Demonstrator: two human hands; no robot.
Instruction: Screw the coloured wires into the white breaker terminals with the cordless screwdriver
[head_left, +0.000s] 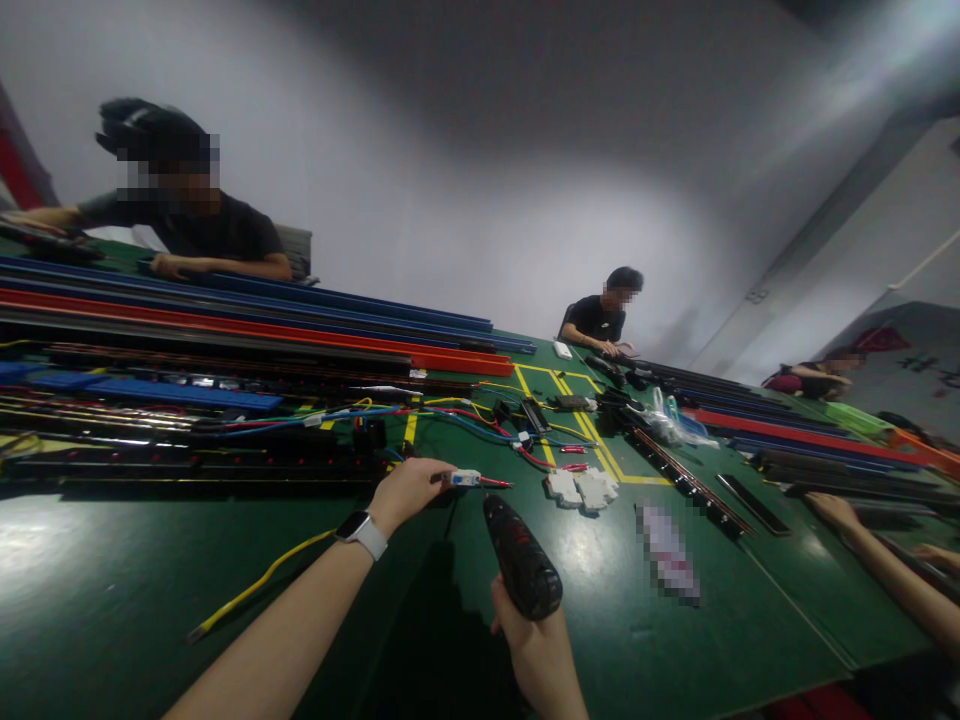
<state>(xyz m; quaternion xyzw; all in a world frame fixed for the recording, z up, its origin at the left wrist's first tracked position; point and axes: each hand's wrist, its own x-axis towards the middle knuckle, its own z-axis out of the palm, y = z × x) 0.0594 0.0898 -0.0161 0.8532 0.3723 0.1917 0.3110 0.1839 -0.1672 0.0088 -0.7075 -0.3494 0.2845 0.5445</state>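
My left hand [407, 490], with a watch [362, 532] on its wrist, pinches a small white and blue part [462, 479], perhaps a connector. A thin red piece [495, 483] extends to the right from that part. My right hand [534, 640] is wrapped round a black power screwdriver [523, 558], whose front end points away from me toward the part; I cannot tell whether they touch. Beyond my hands lie white puzzle-shaped pieces [581, 489] and a bundle of coloured wires [450, 408].
Long black rails [187, 465], an orange profile [322, 340] and blue profiles [360, 300] lie on the green table [315, 640]. A yellow cable [262, 582] rests at left. Co-workers sit across the table, and another person's arm [877, 550] reaches in at right.
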